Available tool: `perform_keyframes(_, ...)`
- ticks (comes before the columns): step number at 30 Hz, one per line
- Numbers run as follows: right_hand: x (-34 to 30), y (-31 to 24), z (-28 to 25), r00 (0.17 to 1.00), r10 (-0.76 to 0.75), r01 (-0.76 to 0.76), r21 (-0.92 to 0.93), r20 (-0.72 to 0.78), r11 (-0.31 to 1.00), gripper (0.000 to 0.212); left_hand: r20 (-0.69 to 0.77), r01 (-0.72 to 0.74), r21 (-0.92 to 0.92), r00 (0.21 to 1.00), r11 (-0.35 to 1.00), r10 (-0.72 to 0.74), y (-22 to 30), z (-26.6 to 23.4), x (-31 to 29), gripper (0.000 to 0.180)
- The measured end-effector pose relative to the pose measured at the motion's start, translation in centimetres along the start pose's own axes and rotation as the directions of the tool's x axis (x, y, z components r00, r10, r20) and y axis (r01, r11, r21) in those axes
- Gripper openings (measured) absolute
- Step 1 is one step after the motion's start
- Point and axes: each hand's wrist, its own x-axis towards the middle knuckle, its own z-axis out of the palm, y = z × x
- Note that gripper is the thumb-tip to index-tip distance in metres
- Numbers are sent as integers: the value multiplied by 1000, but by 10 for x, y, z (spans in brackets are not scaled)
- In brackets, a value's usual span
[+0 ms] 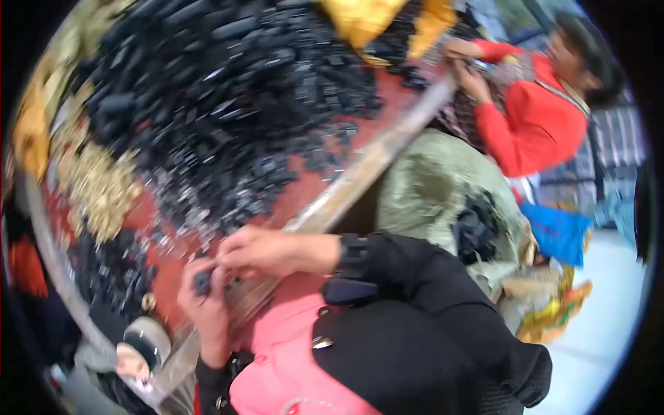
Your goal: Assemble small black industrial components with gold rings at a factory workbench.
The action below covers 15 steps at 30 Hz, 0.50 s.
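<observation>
Steadying a small black piece point(202, 282) above the table's near wooden edge point(366, 166).
The left hand point(207, 311) is clamped on it, presumably keeping it within reach of the right hand point(256, 251), whose fingers bunch just beside it; I cannot tell whether they grip anything. Its long axis seems to run near to far; blur hides which end leads.
</observation>
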Motion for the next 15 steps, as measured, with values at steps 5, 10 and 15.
perform_keyframes(5,22,10,30,995,88,-92,88,43,992,15,2,200,-165,979,966,-202,-19,-40,-7,4)
perform_keyframes(10,35,11,49,840,-489,354,-921,235,165,13,26,272,-422,957,865,-288,-30,-70,-17,7)
perform_keyframes(15,34,15,78,740,-586,412,-911,330,8,18,152,349,-531,936,772,-319,-35,-88,-26,11)
